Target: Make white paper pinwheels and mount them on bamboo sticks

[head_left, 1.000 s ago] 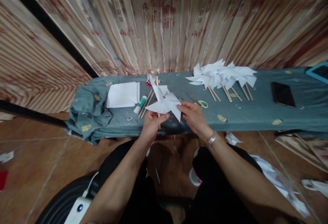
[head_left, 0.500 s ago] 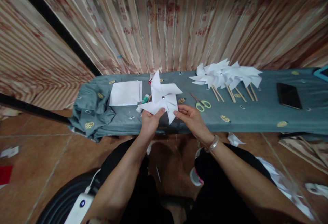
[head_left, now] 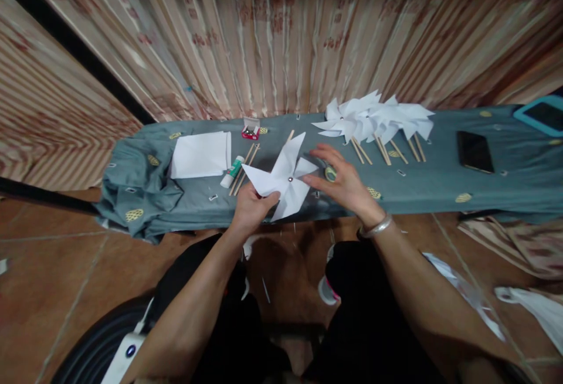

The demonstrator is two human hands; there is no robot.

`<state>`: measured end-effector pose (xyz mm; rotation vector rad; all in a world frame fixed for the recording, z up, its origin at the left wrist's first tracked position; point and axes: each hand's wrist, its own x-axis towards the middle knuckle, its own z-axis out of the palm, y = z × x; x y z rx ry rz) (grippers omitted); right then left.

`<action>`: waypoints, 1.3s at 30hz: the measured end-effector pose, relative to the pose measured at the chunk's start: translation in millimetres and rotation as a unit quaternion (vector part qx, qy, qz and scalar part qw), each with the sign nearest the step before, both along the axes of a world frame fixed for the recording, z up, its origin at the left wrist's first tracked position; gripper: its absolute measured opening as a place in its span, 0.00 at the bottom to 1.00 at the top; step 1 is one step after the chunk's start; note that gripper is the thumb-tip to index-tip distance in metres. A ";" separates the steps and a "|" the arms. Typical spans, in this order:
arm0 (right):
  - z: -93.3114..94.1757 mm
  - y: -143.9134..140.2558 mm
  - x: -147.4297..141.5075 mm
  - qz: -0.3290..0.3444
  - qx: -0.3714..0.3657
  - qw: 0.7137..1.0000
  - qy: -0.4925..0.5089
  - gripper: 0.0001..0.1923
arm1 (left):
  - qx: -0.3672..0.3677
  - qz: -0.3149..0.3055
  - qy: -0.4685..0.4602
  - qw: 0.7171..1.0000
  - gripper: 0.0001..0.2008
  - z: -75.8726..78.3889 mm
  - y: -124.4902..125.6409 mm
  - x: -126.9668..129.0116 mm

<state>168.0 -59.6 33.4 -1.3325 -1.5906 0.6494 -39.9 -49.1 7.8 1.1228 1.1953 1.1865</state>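
Note:
My left hand [head_left: 251, 206] pinches the lower edge of a white paper pinwheel [head_left: 281, 177] with a silver pin at its middle, held just above the near edge of the bench. My right hand [head_left: 341, 177] is spread open to the right of the pinwheel, its fingertips brushing one blade. Its palm lies over the green-handled scissors [head_left: 329, 173], of which only a bit of handle shows. Wooden sticks [head_left: 243, 168] and a glue stick [head_left: 232, 172] lie on the cloth just left of the pinwheel.
A grey-blue cloth [head_left: 145, 187] covers the long bench. On it lie a stack of white paper [head_left: 200, 155], a small red pin box [head_left: 250, 130], several finished pinwheels on sticks [head_left: 373, 121], a black phone [head_left: 473, 151] and a teal tablet [head_left: 543, 115]. A curtain hangs behind.
The pinwheel has been lowered and turned flatter towards the bench. My right hand let go of its blade and moved right, opening over the scissors. The view shifted slightly.

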 end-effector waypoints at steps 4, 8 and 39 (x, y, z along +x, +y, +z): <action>1.0 2.8 4.7 0.099 -0.074 0.991 0.044 0.18 | 0.026 -0.055 0.038 0.997 0.16 -2.7 -3.1 0.7; 2.6 3.0 6.4 0.164 -0.181 0.964 0.105 0.16 | 0.034 -0.092 0.058 0.993 0.17 -5.0 -5.7 0.9; -1.5 -1.8 -5.6 0.134 -0.220 0.952 0.166 0.14 | -0.027 -0.111 -0.017 0.993 0.21 7.4 -8.9 -5.4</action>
